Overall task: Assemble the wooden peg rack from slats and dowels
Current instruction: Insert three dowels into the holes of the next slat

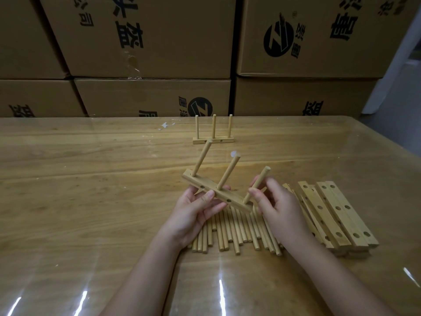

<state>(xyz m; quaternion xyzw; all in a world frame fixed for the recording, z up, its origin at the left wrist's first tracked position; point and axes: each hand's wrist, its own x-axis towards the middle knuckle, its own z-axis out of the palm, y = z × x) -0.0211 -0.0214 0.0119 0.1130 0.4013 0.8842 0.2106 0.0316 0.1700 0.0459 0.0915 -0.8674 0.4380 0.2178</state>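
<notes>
Slat point(234, 202) held tilted above loose dowels point(230, 233) on counter point(91, 179), left hand point(193, 210) fingers curled round it. Right hand point(278, 204) fingers pinch third dowel point(262, 177), foot at end hole. Risk: a skewed push jams it, or twists slat loose.

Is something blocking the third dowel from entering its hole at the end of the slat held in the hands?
Nothing visible does. The right hand pinches the round pale wooden dowel, whose lower end meets the right end of the flat wooden slat that the left hand holds. The two other dowels stand apart from it.
</notes>
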